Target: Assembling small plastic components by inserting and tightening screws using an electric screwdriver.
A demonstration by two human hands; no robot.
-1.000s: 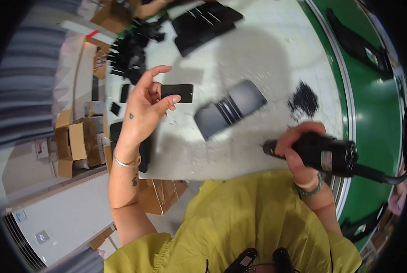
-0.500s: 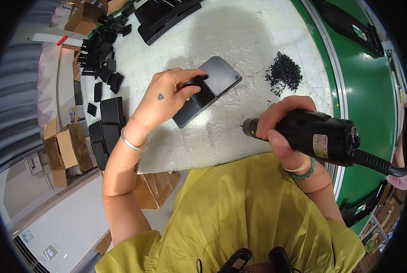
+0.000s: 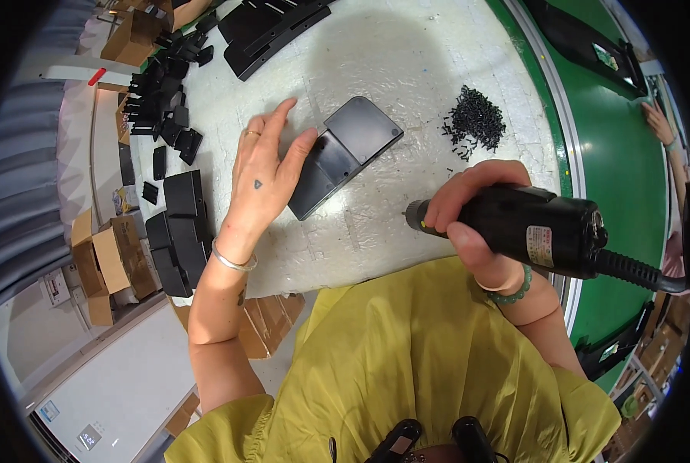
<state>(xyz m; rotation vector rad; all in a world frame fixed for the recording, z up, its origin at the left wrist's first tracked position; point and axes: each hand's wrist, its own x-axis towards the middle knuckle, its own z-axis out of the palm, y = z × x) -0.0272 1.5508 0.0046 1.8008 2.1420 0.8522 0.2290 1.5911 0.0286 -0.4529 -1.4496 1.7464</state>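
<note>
My left hand [image 3: 263,171] holds nothing, its fingers spread beside the left edge of a black plastic casing [image 3: 365,128]. The thumb tip overlaps that edge in view; whether it touches I cannot tell. The casing lies at a slant on the table, with a raised smooth panel at its far end and a sunken part nearer me. In my right hand [image 3: 472,202] is a black electric screwdriver [image 3: 524,224] with a thick cord, its tip pointing left, above the table and apart from the casing. A heap of small black screws [image 3: 477,121] lies beyond my right hand.
Larger black plastic parts lie at the far edge [image 3: 271,31] and the left edge [image 3: 181,228] of the white-covered table [image 3: 376,258]. Small black pieces [image 3: 167,108] crowd the far left. On the right runs a green surface [image 3: 619,177] with black panels; another person's hand [image 3: 658,123] rests beyond.
My left hand has let go of the casing's sunken part and drawn back to the left, its fingers spreading. My right hand holds the screwdriver almost where it was.
</note>
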